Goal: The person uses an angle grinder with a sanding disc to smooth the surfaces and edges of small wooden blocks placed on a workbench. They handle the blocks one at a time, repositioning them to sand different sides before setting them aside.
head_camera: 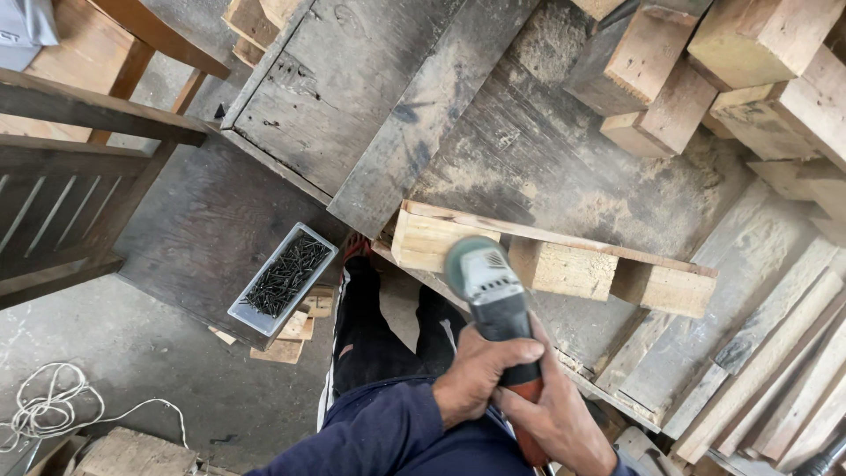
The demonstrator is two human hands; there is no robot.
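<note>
Both hands, left hand (480, 375) and right hand (557, 419), clasp the angle grinder (495, 300) against the wooden frame (564, 264).

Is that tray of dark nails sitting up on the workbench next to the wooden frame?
No, the tray of nails sits on a lower dark board, left of the person's legs, well apart from the wooden frame on the bench.

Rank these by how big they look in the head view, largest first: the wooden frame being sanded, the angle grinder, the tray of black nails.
1. Wooden frame, widest across the picture.
2 and 3. Angle grinder and tray of black nails look alike in size; the grinder, held in the left hand and right hand, is nearer the camera, so unranked.
</note>
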